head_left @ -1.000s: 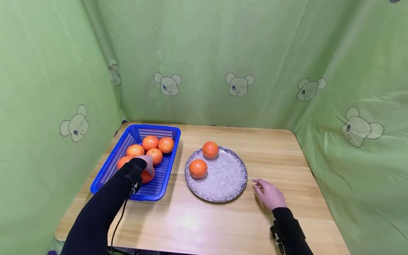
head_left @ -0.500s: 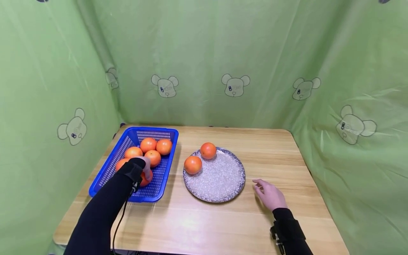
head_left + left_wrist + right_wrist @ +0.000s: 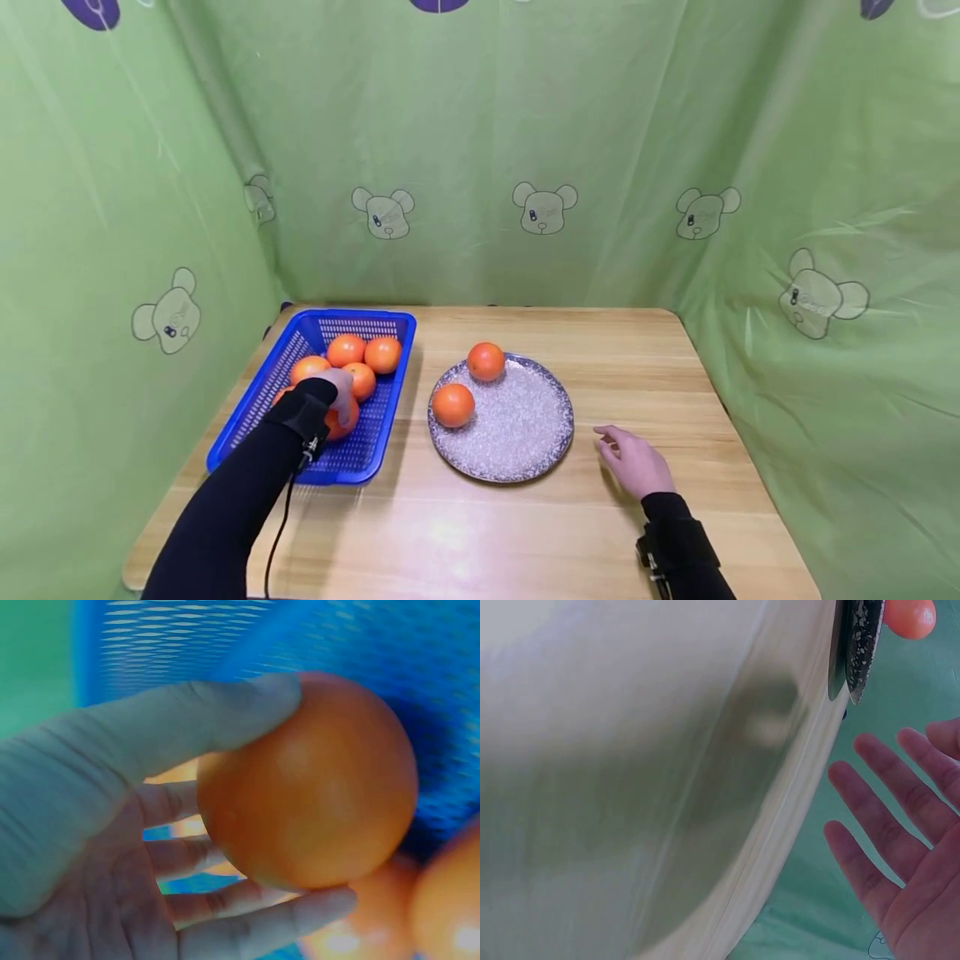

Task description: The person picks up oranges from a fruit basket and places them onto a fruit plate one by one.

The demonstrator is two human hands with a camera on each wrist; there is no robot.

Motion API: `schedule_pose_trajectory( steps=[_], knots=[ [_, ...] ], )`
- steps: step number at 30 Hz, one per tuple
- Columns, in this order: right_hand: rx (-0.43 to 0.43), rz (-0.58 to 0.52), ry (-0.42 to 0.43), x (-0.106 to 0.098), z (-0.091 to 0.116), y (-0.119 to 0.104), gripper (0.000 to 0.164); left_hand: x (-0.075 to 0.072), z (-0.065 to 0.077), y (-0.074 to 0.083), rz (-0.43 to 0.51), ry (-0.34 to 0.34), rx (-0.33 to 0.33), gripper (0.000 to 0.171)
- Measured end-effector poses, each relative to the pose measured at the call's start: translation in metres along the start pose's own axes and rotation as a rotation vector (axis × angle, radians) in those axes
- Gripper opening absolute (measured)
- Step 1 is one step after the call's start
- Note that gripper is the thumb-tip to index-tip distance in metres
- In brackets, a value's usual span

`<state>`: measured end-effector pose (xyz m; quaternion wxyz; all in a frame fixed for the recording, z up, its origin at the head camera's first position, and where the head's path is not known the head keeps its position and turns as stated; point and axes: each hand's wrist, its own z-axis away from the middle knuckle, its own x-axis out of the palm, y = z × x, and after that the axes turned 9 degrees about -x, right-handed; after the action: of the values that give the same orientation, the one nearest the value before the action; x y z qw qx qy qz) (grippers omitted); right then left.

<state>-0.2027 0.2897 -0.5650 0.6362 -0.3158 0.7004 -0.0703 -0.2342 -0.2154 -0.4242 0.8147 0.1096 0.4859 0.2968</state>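
My left hand [image 3: 341, 390] reaches down into the blue basket [image 3: 400, 396] at the left. Its thumb lies over one side of an orange [image 3: 319, 787] and the fingers curl round the other, gripping it. More oranges [image 3: 346, 351] sit in the basket beyond and beside that hand. To the right of the basket, a speckled grey plate [image 3: 517, 425] carries two oranges, one [image 3: 453, 406] by its left rim and one [image 3: 486, 362] by its far rim. My right hand [image 3: 637, 465], fingers relaxed and holding nothing, is just right of the plate.
The light wooden table [image 3: 450, 533] bears the basket and plate. Green curtains [image 3: 465, 117] with mouse-head prints enclose its back and sides. A black cable [image 3: 279, 533] hangs from the left wrist over the table's near part.
The left fingers have settled round the orange in the basket. The nearer orange on the plate has rolled slightly left towards the rim. The head view has tilted up a little; the right hand stays put.
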Motion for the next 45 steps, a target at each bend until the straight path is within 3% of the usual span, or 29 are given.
schedule_pose_trajectory(
  steps=[3, 6, 10, 13, 17, 20, 24, 28, 30, 34, 38, 45],
  knots=[
    [0.005, 0.005, -0.003, -0.001, 0.0, 0.0, 0.029, -0.011, -0.01, 0.018, -0.385, 0.068, 0.154, 0.03],
    [0.005, 0.01, -0.005, -0.001, 0.0, 0.0, 0.029, -0.016, -0.013, 0.039, -0.503, 0.185, 0.25, 0.043],
    [0.001, 0.02, -0.006, 0.0, -0.001, 0.0, 0.029, -0.012, -0.003, 0.063, -0.423, 0.356, 0.291, 0.063],
    [0.007, 0.025, -0.006, 0.0, -0.001, -0.001, 0.029, 0.002, 0.008, 0.078, -0.329, 0.482, 0.343, 0.072],
    [0.01, 0.017, -0.016, 0.001, -0.003, -0.002, 0.029, 0.037, 0.015, 0.09, -0.201, 0.645, 0.464, 0.072],
    [0.011, 0.009, -0.022, 0.002, -0.005, -0.002, 0.03, 0.073, 0.013, 0.093, -0.101, 0.708, 0.548, 0.073],
    [0.011, 0.013, -0.014, 0.003, -0.005, 0.001, 0.029, 0.126, 0.001, 0.087, -0.007, 0.737, 0.685, 0.073],
    [-0.002, 0.017, -0.018, 0.004, -0.004, 0.003, 0.028, 0.173, -0.012, 0.069, -0.028, 0.777, 0.849, 0.076],
    [-0.005, 0.02, -0.023, 0.004, -0.004, 0.004, 0.029, 0.19, -0.019, 0.058, -0.069, 0.807, 0.914, 0.077],
    [-0.001, 0.021, -0.017, 0.005, -0.004, 0.005, 0.028, 0.206, -0.029, 0.042, -0.13, 0.843, 1.0, 0.079],
    [0.002, 0.02, -0.016, 0.006, -0.004, 0.005, 0.029, 0.213, -0.037, 0.032, -0.149, 0.831, 1.003, 0.08],
    [0.012, 0.009, -0.033, 0.008, -0.006, 0.003, 0.03, 0.217, -0.049, 0.021, -0.181, 0.812, 0.866, 0.08]
  ],
)
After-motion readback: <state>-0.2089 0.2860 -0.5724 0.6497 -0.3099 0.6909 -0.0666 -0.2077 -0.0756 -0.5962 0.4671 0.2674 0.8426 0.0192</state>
